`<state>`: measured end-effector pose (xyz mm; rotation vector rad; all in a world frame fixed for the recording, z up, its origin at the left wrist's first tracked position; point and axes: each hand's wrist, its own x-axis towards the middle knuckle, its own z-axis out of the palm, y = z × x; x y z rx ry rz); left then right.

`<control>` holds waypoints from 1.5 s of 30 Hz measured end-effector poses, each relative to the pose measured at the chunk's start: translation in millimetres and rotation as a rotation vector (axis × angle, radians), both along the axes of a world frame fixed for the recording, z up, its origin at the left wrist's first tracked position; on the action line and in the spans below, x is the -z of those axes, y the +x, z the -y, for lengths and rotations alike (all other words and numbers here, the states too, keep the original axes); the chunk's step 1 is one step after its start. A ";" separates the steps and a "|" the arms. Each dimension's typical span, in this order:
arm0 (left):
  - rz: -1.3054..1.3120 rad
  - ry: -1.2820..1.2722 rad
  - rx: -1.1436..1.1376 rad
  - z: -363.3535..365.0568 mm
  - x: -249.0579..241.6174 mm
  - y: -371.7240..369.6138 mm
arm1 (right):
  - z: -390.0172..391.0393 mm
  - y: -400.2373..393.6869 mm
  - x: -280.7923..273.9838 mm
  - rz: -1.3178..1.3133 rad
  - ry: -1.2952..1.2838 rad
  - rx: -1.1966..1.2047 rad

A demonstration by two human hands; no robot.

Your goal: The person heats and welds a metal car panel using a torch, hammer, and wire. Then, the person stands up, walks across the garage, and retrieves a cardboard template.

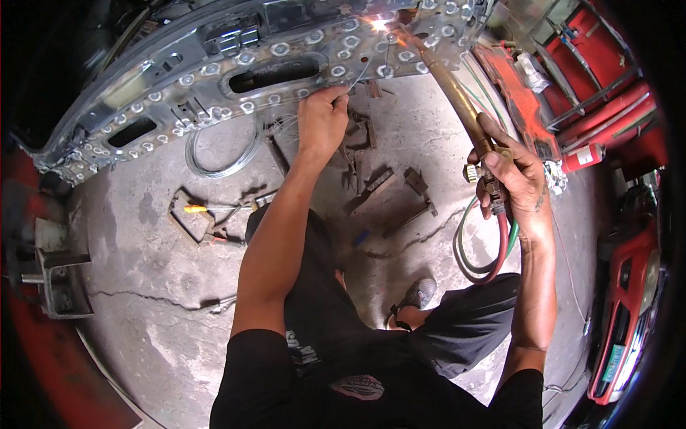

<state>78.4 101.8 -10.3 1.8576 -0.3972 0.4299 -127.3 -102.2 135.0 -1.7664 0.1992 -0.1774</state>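
Observation:
My right hand [514, 175] is wrapped round a brass gas torch [451, 87], whose red and green hoses [501, 247] loop down below the grip. A bright flame [379, 24] and orange sparks show where the torch tip meets the upper part of a grey metal car panel [204, 89]. The panel is dotted with many round weld marks and has oval slots. My left hand [323, 121] is closed in a pinch on a thin filler wire [363, 74], just below the panel's lower edge. The wire slants up toward the flame; its far end is lost in the glare.
A coil of wire [227, 170] lies on the cracked concrete floor [164, 286]. Scrap metal pieces [375, 187] and a yellow-handled screwdriver [195, 209] lie there too. At right stand a red jack [509, 93], a red canister [584, 158] and a red car bumper [629, 307].

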 end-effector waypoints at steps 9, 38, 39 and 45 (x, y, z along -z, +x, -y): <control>0.033 -0.022 0.000 1.1 3.2 2.0 | 1.1 0.9 0.3 0.005 0.004 -0.016; 0.041 -0.001 -0.008 2.2 3.3 3.5 | 3.2 0.5 1.6 -0.034 0.014 -0.040; 0.033 -0.001 -0.005 2.2 3.4 3.5 | 2.7 0.1 1.8 -0.035 0.018 -0.039; 0.041 0.050 -0.013 1.5 7.1 5.3 | 1.3 -0.4 1.8 -0.026 -0.015 -0.038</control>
